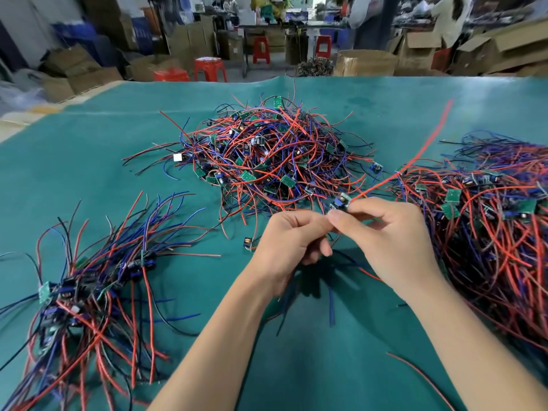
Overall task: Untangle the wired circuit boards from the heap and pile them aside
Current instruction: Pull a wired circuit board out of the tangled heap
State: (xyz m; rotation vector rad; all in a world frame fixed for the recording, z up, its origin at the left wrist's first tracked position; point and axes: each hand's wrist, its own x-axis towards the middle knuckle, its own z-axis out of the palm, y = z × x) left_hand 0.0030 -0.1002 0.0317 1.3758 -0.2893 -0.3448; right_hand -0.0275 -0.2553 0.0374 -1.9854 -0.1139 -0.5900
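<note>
Midway: both hands [341, 232] pinching one circuit board [340, 202], sorted pile [89, 280] begun, tangled heap [267, 155] largely left.

Head view: worn on the head, facing forward and down, close above the tabletop [296, 366].
Far field: blurred workshop beyond.

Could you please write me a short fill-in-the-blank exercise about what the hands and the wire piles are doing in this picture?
1. The right hand pinches a small circuit board trailing a long ____ wire.
2. The table cover is ____ in colour.
3. The tangled heap lies ____ the hands, farther from the camera.
4. The left hand holds thin ____.

Missing words: red; green; beyond; wires
</note>
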